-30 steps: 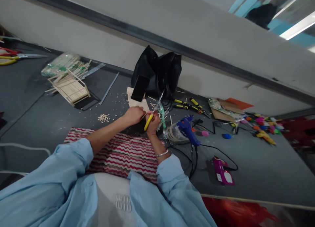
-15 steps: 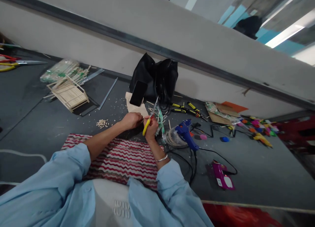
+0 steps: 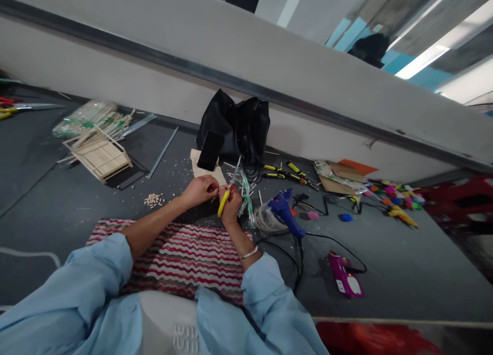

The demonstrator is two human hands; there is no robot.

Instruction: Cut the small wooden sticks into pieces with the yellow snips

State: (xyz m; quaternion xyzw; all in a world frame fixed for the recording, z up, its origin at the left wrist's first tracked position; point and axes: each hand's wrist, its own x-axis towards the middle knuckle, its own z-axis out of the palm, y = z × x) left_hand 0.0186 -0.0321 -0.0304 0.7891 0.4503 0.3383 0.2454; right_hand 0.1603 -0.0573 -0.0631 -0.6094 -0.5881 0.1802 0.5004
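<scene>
Far left, the stick-built wooden frame [image 3: 100,157] sits by the bagged sticks [image 3: 88,119]; best left alone, looks fragile. Next, pile of short cut pieces [image 3: 153,200] on the bench [image 3: 404,273]; keep the left forearm from sweeping through it, since loose bits probably scatter easily. Left hand [image 3: 202,189] is curled in, fingertips pinched; anything inside is too small to make out. A firm pinch close to the working point should steady small stuff. Phone [image 3: 211,150] is just beyond, leaning near the bag [image 3: 252,126], so aim work short of it. Yellow-handled scissors [image 3: 223,203] are in front of the bag, gripped in the right hand [image 3: 231,206], blades pointing up and away from the body; good direction, but the hands are very near each other, so left fingertips should stay out of the blade line. Clear wrapper [image 3: 246,194] lies right by the right hand; could snag, worth nudging aside. Farther right, blue glue gun [image 3: 285,213] on the jar [image 3: 265,219]; mind the elbow near its cable.
</scene>
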